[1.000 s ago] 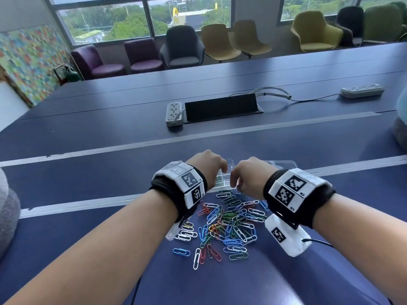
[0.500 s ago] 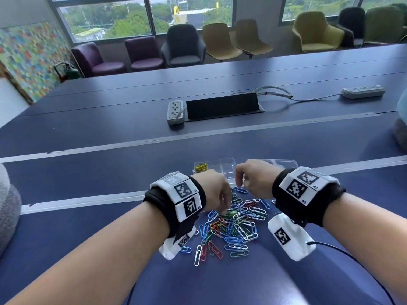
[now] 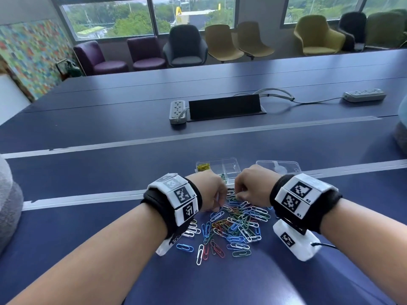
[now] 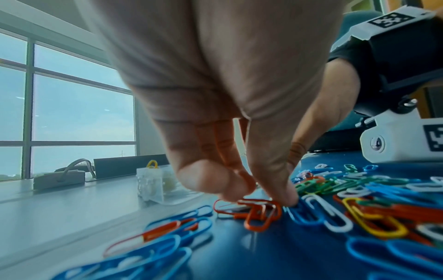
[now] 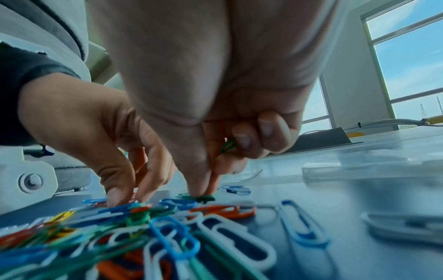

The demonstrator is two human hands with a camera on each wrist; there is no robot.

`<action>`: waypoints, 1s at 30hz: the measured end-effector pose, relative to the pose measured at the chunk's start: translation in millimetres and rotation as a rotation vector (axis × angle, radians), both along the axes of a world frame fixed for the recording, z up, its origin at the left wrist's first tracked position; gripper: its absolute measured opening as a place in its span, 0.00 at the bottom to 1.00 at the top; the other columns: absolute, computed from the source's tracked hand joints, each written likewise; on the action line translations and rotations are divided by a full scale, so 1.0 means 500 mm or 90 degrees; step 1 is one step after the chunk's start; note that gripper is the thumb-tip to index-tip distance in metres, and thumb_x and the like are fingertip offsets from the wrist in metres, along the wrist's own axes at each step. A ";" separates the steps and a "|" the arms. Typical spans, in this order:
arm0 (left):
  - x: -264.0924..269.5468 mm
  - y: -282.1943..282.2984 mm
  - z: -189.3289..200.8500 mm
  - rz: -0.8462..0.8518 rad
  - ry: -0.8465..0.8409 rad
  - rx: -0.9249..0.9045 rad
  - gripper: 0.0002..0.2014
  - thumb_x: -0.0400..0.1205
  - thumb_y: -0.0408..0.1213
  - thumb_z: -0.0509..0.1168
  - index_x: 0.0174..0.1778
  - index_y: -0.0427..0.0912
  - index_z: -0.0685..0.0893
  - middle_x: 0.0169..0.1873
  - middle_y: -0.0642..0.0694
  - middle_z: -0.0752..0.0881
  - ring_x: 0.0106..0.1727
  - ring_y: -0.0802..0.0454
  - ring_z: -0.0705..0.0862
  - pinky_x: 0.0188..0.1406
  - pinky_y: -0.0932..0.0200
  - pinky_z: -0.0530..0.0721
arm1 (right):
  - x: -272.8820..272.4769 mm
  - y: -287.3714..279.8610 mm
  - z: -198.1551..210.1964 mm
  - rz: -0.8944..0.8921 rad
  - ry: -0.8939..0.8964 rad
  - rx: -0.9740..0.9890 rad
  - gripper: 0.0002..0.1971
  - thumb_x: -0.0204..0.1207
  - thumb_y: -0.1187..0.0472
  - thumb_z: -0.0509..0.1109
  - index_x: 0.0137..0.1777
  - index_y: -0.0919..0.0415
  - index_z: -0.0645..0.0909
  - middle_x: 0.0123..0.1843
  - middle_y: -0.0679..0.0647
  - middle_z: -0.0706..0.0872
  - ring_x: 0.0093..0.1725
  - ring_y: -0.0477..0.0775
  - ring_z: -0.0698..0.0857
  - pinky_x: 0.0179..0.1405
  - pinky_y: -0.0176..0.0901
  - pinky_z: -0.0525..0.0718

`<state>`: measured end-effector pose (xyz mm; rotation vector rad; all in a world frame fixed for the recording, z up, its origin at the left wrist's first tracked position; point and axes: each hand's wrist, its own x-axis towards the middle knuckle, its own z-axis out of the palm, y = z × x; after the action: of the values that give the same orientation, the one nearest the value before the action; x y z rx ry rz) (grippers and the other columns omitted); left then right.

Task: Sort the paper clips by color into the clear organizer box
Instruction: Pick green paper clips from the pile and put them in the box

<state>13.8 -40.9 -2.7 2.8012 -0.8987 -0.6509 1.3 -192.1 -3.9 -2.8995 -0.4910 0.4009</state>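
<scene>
Nearest the viewer, at 6 o'clock on the blue desk, lies a loose pile of paper clips in blue, white, green, red and yellow, with stray clips spilling toward the viewer.

At the far edge of the pile both hands work side by side. The left hand, at 11 o'clock of the pile, has its grip drawn together, fingertips pressed down onto red clips lying on the desk; whether a clip is actually lifted cannot be told. The right hand, at 1 o'clock of the pile, pinches a green clip against the desk with thumb and forefinger, while its curled fingers hold a second green clip in the palm.

Just beyond the hands, at 12 o'clock, stands the clear organizer box, with yellow clips in its far-left compartment and a few green ones nearer the hands. Its clear lid lies beside it, at 1 o'clock.
</scene>
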 end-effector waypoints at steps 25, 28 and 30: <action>0.006 0.031 0.010 0.150 -0.139 -0.185 0.08 0.79 0.36 0.66 0.47 0.42 0.90 0.45 0.45 0.91 0.46 0.50 0.87 0.54 0.54 0.85 | 0.038 -0.021 0.017 -0.132 0.138 0.216 0.08 0.72 0.62 0.71 0.33 0.54 0.87 0.28 0.52 0.86 0.25 0.46 0.80 0.37 0.36 0.81; 0.021 0.030 0.010 0.206 -0.183 -0.200 0.09 0.78 0.38 0.65 0.48 0.44 0.90 0.46 0.45 0.91 0.49 0.48 0.87 0.55 0.56 0.84 | 0.051 -0.007 0.021 -0.193 0.119 0.273 0.08 0.72 0.64 0.70 0.33 0.60 0.88 0.28 0.53 0.85 0.24 0.47 0.79 0.36 0.37 0.81; 0.031 0.026 0.002 0.226 -0.186 -0.181 0.09 0.79 0.38 0.65 0.49 0.44 0.90 0.48 0.45 0.90 0.51 0.47 0.86 0.56 0.56 0.83 | 0.059 0.004 0.024 -0.231 0.110 0.293 0.08 0.69 0.64 0.70 0.34 0.66 0.89 0.29 0.55 0.86 0.24 0.48 0.79 0.37 0.39 0.82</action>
<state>29.0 -28.1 -1.7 2.7262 -0.4601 -0.0586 30.7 -190.2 8.0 -2.4107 -0.0168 0.4125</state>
